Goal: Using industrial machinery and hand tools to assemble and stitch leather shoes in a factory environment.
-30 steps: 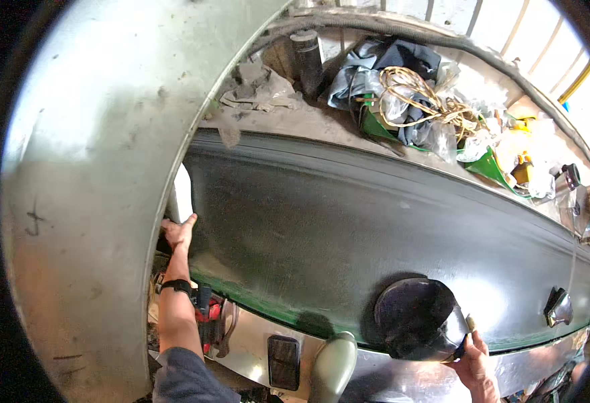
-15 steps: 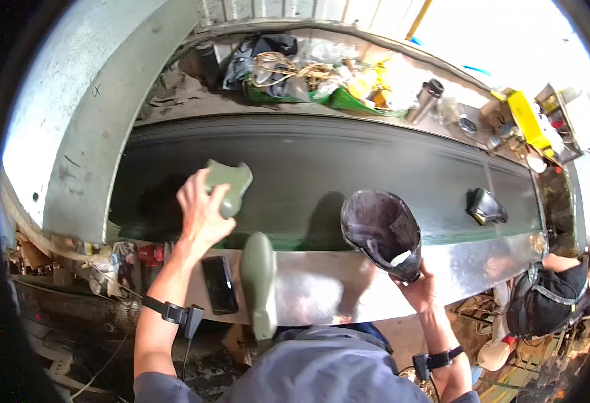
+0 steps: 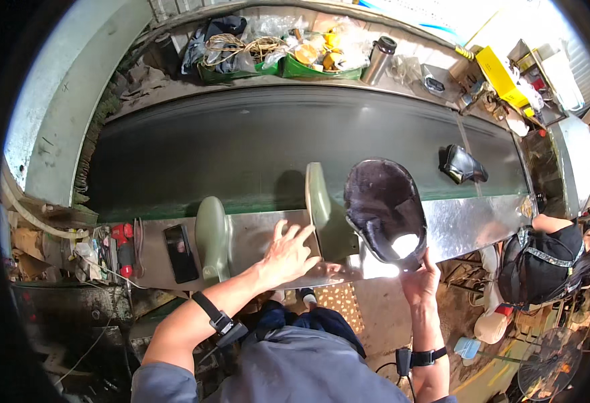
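My right hand [image 3: 419, 279] grips a black boot upper [image 3: 379, 201] at its lower end; its wide opening faces up, and a bright white patch shows inside. Just left of the boot, a green shoe last [image 3: 327, 221] stands on the metal ledge, reaching over the edge of the dark belt. Beside that last is my left hand [image 3: 288, 252], fingers spread and holding nothing. A second green shoe last [image 3: 211, 235] rests farther left on the ledge.
A phone [image 3: 181, 253] lies on the metal ledge [image 3: 258, 235]. On the dark belt [image 3: 228, 148] at right sits a black shoe [image 3: 463, 164]. Green bins [image 3: 322, 69] of clutter and a steel thermos [image 3: 379, 60] line the back shelf. A person in black [image 3: 543, 269] is at right.
My left hand has come right and nearer from above the belt, and has let go of a green shoe last. The boot stays in my right hand. The whole view has shifted.
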Available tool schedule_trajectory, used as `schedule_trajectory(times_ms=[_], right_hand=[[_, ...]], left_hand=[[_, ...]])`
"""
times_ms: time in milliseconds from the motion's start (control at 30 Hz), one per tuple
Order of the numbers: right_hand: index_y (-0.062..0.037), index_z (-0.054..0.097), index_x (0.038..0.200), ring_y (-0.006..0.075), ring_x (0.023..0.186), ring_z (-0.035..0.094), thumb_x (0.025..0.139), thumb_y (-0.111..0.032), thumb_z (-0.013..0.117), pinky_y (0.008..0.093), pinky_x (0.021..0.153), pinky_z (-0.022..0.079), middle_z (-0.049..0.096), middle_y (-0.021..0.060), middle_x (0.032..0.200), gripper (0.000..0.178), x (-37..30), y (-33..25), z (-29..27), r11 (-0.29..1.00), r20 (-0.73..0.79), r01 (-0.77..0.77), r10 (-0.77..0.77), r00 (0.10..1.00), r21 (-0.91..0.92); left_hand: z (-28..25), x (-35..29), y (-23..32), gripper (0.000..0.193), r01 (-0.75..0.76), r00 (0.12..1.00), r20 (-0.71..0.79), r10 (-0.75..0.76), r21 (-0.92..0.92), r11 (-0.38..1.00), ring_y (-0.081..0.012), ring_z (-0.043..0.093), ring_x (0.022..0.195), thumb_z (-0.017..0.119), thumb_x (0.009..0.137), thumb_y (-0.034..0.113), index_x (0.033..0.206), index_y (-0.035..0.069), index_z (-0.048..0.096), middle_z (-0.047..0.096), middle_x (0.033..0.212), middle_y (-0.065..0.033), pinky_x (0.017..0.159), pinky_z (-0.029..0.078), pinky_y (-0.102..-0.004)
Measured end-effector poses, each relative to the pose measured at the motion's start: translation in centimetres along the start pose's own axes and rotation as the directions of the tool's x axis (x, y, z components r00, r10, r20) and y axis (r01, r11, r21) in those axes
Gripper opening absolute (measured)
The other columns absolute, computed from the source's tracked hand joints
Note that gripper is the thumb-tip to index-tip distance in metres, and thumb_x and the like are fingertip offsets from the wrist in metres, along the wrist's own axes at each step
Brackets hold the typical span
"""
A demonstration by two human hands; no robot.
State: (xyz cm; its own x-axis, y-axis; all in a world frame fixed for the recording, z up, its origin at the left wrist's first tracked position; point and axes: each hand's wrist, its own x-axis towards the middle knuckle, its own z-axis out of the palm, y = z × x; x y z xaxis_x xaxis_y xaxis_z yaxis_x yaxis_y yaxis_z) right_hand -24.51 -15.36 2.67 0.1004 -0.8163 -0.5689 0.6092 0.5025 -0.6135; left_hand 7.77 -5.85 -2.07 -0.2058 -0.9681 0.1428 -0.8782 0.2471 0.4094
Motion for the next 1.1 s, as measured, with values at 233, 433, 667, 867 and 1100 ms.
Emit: schedule_trajectory(times_ms=[233, 433, 667, 867, 1100], right_hand=[[-0.0119, 0.058, 0.13, 0.0249, 0.126, 0.054, 0.096, -0.036, 0.062, 0.0499, 0.106, 0.045, 0.06, 0.0054, 0.133, 0.042, -1.3, -0.5, -4.9, 1.0, -0.075, 0.022, -0.021, 0.997, 0.016], [-0.017, 0.049, 0.143, 0.0257, 0.133, 0.049, 0.099, -0.043, 0.056, 0.0516, 0.109, 0.042, 0.053, 0.0046, 0.144, 0.052, -2.4, -0.5, -9.1, 0.993, -0.064, 0.056, -0.063, 0.996, -0.104], [-0.0186, 0.044, 0.146, 0.0293, 0.132, 0.051, 0.094, -0.043, 0.065, 0.0563, 0.108, 0.042, 0.052, 0.0067, 0.145, 0.061, -2.2, 0.4, -12.4, 0.999, -0.015, -0.053, 0.053, 0.998, -0.013], [-0.0137, 0.045, 0.145, 0.0331, 0.129, 0.053, 0.095, -0.046, 0.062, 0.0583, 0.105, 0.046, 0.05, 0.0105, 0.146, 0.061, -1.3, -0.6, -14.7, 0.991, 0.065, -0.115, 0.111, 0.992, 0.063], [-0.0051, 0.053, 0.133, 0.0329, 0.124, 0.056, 0.094, -0.044, 0.064, 0.0541, 0.106, 0.047, 0.059, 0.0125, 0.135, 0.056, -0.5, -1.3, -14.1, 0.978, -0.04, -0.147, 0.154, 0.987, 0.146]], left_hand=[[2.2, 8.6, 2.9, 0.055, 0.165, 0.91, -0.344, -0.232, -0.214, 0.963, -0.0403, 0.041, 0.132, 0.077, 0.079, 0.039, 0.12, 0.006, 0.064, 0.045, 0.141, -0.023, 0.109, 0.032, -0.0561], [5.4, 12.0, 4.4, 0.105, 0.345, 0.938, -0.039, -0.343, 0.139, 0.928, -0.0486, 0.006, 0.148, 0.079, 0.069, 0.057, 0.15, 0.005, 0.039, 0.002, 0.163, -0.0252, 0.113, 0.017, -0.0695], [3.7, 10.6, 0.5, 0.127, 0.661, 0.749, 0.084, -0.657, -0.168, 0.732, -0.0514, -0.004, 0.148, 0.087, 0.056, 0.056, 0.157, 0.012, 0.024, -0.013, 0.162, -0.0263, 0.113, 0.018, -0.0687], [3.0, 13.3, 5.5, 0.113, 0.903, 0.394, 0.197, -0.898, -0.268, 0.337, -0.0492, 0.003, 0.149, 0.073, 0.057, 0.018, 0.157, 0.029, 0.023, -0.011, 0.163, -0.0238, 0.117, 0.019, -0.0565], [4.1, 9.8, 0.5, 0.102, 0.529, 0.374, 0.157, -0.914, -0.846, 0.071, -0.0301, 0.062, 0.103, 0.069, 0.061, 0.002, 0.153, 0.029, 0.036, 0.063, 0.115, -0.015, 0.086, 0.055, -0.0401]])
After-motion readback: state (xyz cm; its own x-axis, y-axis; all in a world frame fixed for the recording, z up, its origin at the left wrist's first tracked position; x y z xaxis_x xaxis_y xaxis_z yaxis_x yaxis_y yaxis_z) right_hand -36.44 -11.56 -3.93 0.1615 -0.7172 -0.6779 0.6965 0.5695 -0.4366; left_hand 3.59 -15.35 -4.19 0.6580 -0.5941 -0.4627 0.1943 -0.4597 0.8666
